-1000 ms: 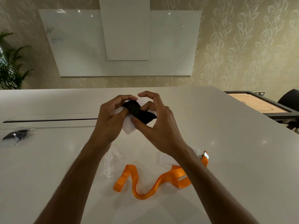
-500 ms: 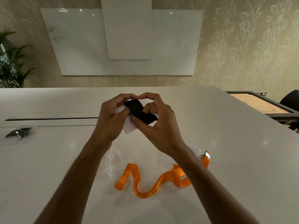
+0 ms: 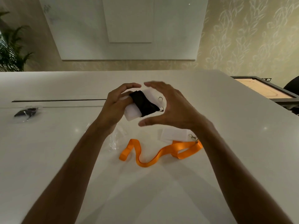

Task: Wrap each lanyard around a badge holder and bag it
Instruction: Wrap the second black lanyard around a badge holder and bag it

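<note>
My left hand [image 3: 113, 107] holds a white badge holder [image 3: 131, 112] with a black lanyard [image 3: 143, 104] wound round its middle, above the white table [image 3: 226, 110]. A metal clip [image 3: 161, 108] shows at the lanyard's right end. My right hand [image 3: 171, 110] hovers just right of the bundle, fingers spread and curved, touching nothing. Nearer me an orange lanyard [image 3: 155, 156] lies loose on the table, clipped to a second white badge holder [image 3: 174, 135]. A clear empty bag [image 3: 115, 139] lies below my left wrist.
A clear bag with a wrapped black lanyard inside [image 3: 26, 112] lies at the far left of the table. A dark slot [image 3: 59, 100] runs across the tabletop. A game board [image 3: 263, 88] and a dark chair [image 3: 291, 85] stand at the right. A plant [image 3: 11, 49] stands back left.
My right hand has let go of the black lanyard and opened, drawing back to the right. The head view has tilted down, closer to the table.
</note>
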The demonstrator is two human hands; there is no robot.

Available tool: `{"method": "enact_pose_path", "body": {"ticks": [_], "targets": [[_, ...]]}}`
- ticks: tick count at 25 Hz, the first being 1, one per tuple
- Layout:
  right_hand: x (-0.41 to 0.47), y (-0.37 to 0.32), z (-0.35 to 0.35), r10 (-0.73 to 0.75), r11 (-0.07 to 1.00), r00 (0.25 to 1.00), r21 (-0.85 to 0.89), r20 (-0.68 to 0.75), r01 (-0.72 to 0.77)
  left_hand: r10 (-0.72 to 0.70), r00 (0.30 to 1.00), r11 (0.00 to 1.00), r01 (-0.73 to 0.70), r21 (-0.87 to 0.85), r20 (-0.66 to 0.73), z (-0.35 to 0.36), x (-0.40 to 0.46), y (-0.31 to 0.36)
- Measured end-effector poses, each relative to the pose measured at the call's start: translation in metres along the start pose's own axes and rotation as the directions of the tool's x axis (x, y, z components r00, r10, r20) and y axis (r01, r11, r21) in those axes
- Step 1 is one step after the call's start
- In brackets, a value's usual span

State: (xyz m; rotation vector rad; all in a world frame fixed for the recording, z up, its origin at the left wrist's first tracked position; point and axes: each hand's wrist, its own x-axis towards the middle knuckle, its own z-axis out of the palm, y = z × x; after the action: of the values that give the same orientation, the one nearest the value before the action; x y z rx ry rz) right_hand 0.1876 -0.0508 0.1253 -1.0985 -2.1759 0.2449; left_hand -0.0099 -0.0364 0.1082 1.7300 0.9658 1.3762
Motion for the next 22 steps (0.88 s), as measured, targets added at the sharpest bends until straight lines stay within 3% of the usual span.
{"method": "enact_pose_path", "body": {"ticks": [5,11,13,15,16,18,20,22], "targets": [[-0.034,0.016,0.012,-0.011,0.993,0.985,-0.112,0.172,0.031,-0.214,0.97,0.972,0.224,-0.078,0.113,0.005,-0.041,-0.031],[-0.079,0.026,0.041,0.057,0.998,0.982,0.028,0.177,-0.063,-0.267,0.926,0.956,0.289,-0.047,0.269,0.005,-0.075,-0.054],[-0.092,0.028,0.051,0.076,0.994,0.981,0.058,0.179,-0.088,-0.224,0.952,0.972,0.234,-0.026,0.209,-0.01,-0.076,-0.061],[-0.102,0.028,0.061,0.078,0.994,0.971,0.057,0.225,-0.093,-0.187,0.982,0.975,0.189,0.122,-0.021,-0.028,-0.073,-0.073],[-0.106,0.028,0.066,0.07,0.995,0.965,0.052,0.251,-0.086,-0.146,0.976,0.931,0.192,0.312,-0.164,-0.037,-0.071,-0.083],[-0.11,0.026,0.075,0.052,0.997,0.956,0.044,0.29,-0.067,-0.057,0.95,0.695,0.258,0.671,-0.307,-0.052,-0.07,-0.101],[-0.111,0.025,0.08,0.034,0.998,0.952,0.038,0.305,-0.048,-0.091,0.944,0.496,0.32,0.807,-0.318,-0.061,-0.07,-0.116],[-0.112,0.025,0.084,0.019,0.999,0.95,0.027,0.31,-0.029,-0.14,0.94,0.399,0.342,0.851,-0.312,-0.064,-0.069,-0.125]]}}
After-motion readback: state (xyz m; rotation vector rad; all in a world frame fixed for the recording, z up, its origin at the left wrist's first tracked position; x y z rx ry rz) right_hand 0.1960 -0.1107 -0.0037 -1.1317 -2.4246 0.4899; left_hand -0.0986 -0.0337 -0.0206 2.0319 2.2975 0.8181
